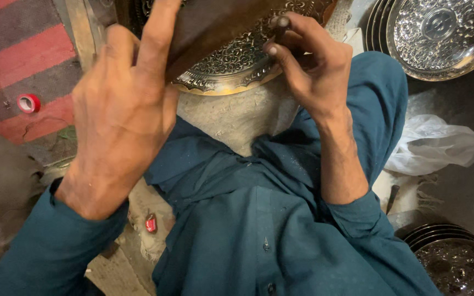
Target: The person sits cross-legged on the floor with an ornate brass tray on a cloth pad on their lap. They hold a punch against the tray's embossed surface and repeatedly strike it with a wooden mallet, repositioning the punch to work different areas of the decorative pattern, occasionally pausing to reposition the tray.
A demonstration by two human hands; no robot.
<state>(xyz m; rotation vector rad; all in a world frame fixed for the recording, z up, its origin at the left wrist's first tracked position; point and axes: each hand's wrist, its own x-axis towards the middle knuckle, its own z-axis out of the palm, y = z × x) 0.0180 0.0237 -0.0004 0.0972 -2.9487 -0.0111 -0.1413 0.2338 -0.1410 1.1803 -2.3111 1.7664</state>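
Observation:
My left hand (122, 109) is raised close to the camera, its fingers wrapped around a dark brown wooden block (215, 22) that hangs over an engraved brass tray (231, 71). The tray rests on a pale cloth pad (242, 115) in my lap. My right hand (311, 66) pinches a thin metal punch (282, 24), holding it upright with its tip near the tray's patterned surface. Most of the tray is hidden behind the block and my hands.
A stack of embossed silver trays (440, 35) lies at the top right, another dark stack (451, 257) at the bottom right. A white plastic bag (440, 145) sits beside my knee. A red tape roll (28, 103) lies on the striped rug (23, 60). Another person's knee (1, 186) is at left.

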